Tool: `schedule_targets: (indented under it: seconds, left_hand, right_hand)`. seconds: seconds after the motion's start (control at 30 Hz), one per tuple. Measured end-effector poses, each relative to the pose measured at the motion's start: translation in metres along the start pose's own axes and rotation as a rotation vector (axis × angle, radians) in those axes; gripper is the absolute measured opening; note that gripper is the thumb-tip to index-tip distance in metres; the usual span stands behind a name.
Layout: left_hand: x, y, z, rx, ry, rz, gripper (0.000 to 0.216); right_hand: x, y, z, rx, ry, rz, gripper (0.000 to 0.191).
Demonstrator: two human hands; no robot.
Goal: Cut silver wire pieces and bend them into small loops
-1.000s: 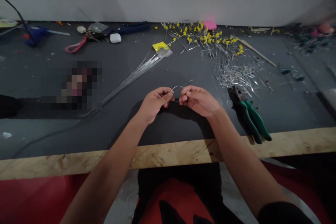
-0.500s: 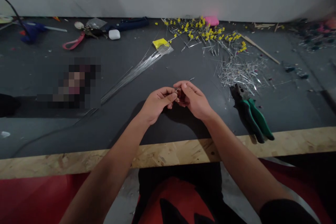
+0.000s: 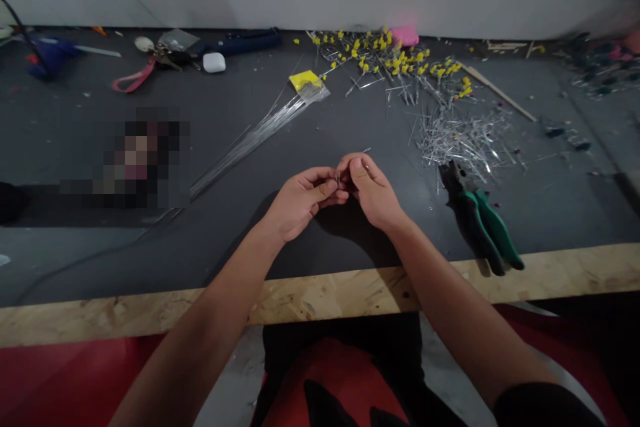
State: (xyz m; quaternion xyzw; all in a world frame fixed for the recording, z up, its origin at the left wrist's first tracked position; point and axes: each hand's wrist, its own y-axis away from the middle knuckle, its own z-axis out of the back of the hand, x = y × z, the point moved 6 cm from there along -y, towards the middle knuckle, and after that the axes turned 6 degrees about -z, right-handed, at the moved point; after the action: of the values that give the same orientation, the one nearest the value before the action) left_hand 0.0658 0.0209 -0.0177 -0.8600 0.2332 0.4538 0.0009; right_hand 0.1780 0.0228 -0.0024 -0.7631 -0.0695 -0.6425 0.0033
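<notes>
**A:** What are the hands doing at the bench?

**B:** The left hand [image 3: 300, 200] and the right hand [image 3: 369, 188] meet fingertip to fingertip above the dark table [image 3: 320, 247], both pinched shut on a thin piece of wire [image 3: 339, 178]. Only a short bit of it shows between the thumbs, and a tip pokes out past the right forefinger.

**A:** And around them?

**B:** Just to the right lie green-handled pliers [image 3: 483, 227], jaws pointing away from the person, handles near the wooden table edge. Beyond the pliers is a heap of cut wire pieces [image 3: 463, 137], and farther back a scatter of yellow-tipped pins [image 3: 395, 63] beside a pink lump [image 3: 404, 35].

**A:** To the left?

**B:** A bundle of long straight wires [image 3: 255, 137] runs diagonally, its far end by a yellow tag [image 3: 305, 80]. Near the wall sit a white earbud case [image 3: 214, 63] and keys on a pink strap [image 3: 131, 77].
</notes>
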Motion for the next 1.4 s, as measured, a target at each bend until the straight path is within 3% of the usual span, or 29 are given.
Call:
schedule_targets:
  seconds: [0.7,1.07,1.4]
  left_hand:
    - [0.002,0.0,0.002,0.02,-0.033,0.055,0.014]
    - [-0.008,-0.002,0.003,-0.1,-0.149,-0.059,0.006]
    - [-0.009,-0.001,0.006,-0.09,-0.138,-0.042,0.009]
  right_hand:
    - [-0.005,0.001,-0.005,0.134,-0.059,-0.063,0.027]
    - [-0.009,-0.005,0.002,0.111,-0.23,-0.191,0.028]
    - [-0.002,0.004,0.006,0.323,-0.381,-0.355,0.018]
